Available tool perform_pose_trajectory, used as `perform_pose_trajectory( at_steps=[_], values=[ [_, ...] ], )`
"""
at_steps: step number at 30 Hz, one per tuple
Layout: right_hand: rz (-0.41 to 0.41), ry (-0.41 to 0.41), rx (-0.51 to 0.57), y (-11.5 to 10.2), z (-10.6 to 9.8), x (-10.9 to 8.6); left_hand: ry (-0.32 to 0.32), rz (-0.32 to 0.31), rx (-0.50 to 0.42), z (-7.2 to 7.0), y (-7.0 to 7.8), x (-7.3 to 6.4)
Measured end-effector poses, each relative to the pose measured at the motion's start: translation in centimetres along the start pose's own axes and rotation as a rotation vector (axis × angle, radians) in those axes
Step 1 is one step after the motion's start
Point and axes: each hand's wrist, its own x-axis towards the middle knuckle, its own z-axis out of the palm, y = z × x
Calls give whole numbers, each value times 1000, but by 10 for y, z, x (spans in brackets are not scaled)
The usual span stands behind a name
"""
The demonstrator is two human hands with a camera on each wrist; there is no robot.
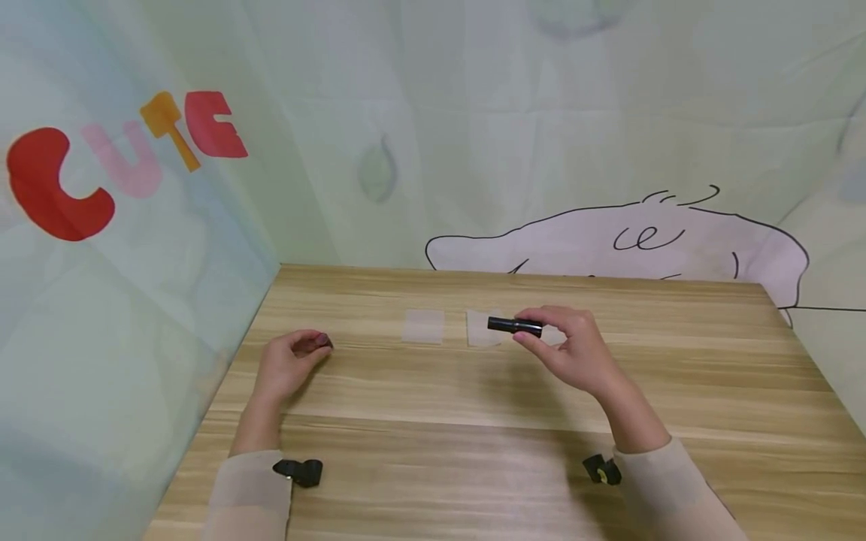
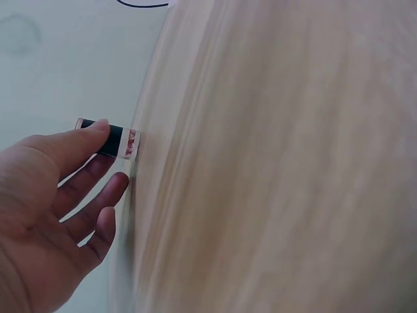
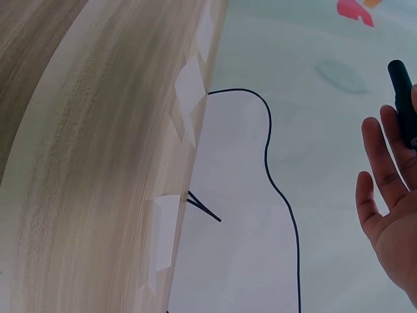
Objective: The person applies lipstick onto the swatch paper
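Observation:
My left hand point(image 1: 284, 367), at the left side of the table, pinches a small dark cylinder point(image 1: 326, 341) between thumb and fingers. In the left wrist view this cylinder point(image 2: 113, 141) is black, with a white band bearing red marks at one end; the other fingers curl loosely below it. My right hand point(image 1: 576, 349) holds a black tube point(image 1: 515, 325) level above the table, thumb on the near side and fingers on the far side. One part of the tube is narrower and points left. Only part of the tube point(image 3: 402, 91) shows in the right wrist view.
Pale square sheets lie in a row on the wood-grain table point(image 1: 419, 466): a left sheet point(image 1: 424, 327), a middle sheet point(image 1: 477, 334) under the tube in view, and another partly behind my right hand. A printed curtain point(image 1: 338, 150) borders the table's back and left.

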Motion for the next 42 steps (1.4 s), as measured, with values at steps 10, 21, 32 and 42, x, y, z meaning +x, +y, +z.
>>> perform_pose_trajectory(
  at_steps=[10,21,32,42],
  values=[
    [-14,17,4,0,0,-1,-47,-60,29,-3,1,0],
    [3,6,-3,-1,-3,0,7,56,-23,-7,31,0],
    [-12,18,3,-2,-3,1,-93,287,-65,18,99,1],
    [-26,23,18,-5,-4,3,-187,390,-113,50,142,2]
  ],
)
